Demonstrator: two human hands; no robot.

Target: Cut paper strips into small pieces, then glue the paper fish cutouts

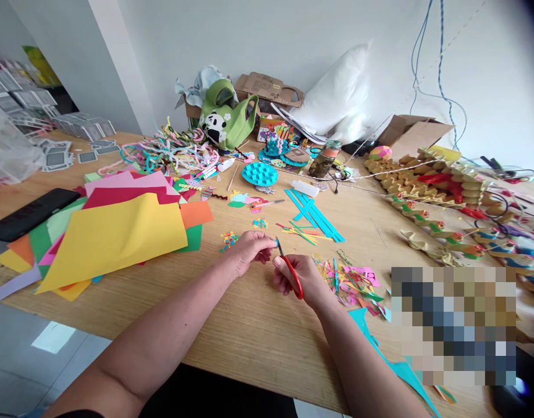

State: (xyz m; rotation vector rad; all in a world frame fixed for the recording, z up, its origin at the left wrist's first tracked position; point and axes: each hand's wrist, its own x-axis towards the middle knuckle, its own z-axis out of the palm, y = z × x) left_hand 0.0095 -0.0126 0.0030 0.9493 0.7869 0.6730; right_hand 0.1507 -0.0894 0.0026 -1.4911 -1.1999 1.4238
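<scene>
In the middle of the wooden table, my right hand [305, 275] grips red-handled scissors [298, 284], whose blades point away toward my left fingertips. My left hand [250, 249] is closed in a pinch on a tiny blue paper piece [275, 244], beside the scissor tips. Whether the blades touch the paper is too small to tell. Small coloured paper bits [229, 240] lie just beyond my left wrist. Narrow paper strips [308, 233] are spread past the scissors. A heap of paper scraps [349, 281] sits right of my right hand.
At left lies a stack of coloured paper [118, 238] with a black phone-like object [35, 212] beside it. Blue strips [316, 215], a blue bumpy disc [260, 173] and a green panda bag [227, 116] stand farther back. Egg-carton pieces [423, 180] crowd the right.
</scene>
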